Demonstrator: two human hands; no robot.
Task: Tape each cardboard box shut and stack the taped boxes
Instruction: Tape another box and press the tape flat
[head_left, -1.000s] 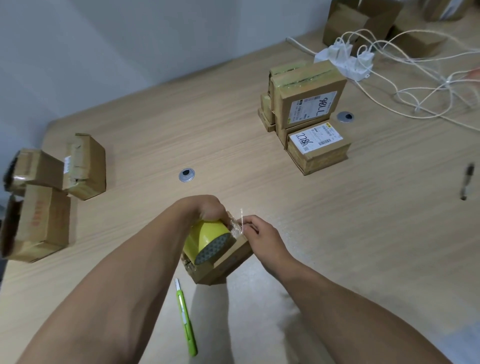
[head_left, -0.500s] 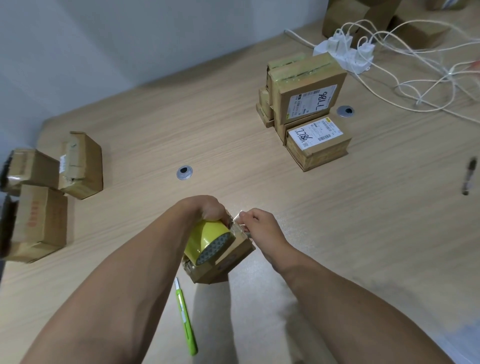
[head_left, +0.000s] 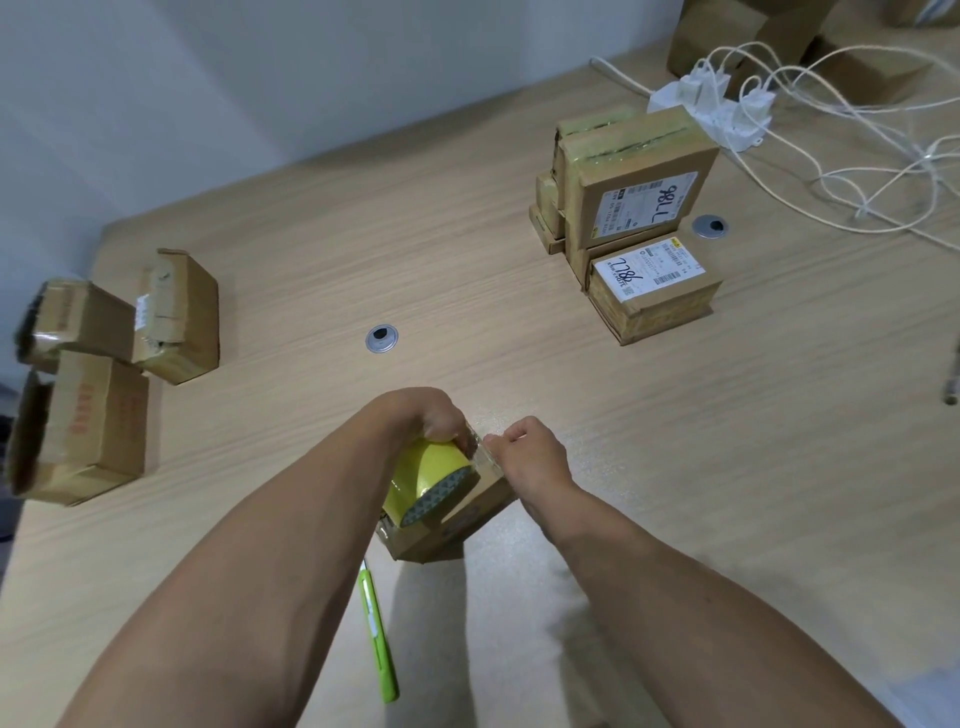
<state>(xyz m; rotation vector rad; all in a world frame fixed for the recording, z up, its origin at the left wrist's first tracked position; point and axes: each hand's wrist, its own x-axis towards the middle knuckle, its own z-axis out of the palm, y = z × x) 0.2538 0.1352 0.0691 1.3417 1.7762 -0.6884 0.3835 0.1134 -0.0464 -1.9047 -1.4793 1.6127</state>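
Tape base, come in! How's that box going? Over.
Left grip holds tape roll atop box. Right grip pinches tape end. Green cutter lies nearby, apart from box. Over.

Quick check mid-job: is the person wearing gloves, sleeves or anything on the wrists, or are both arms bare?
Both are bare. The left hand and right hand have no gloves, and no rings show. The left forearm and right forearm are uncovered down to the picture's bottom edge: no sleeves, watch, bands or markings in view.
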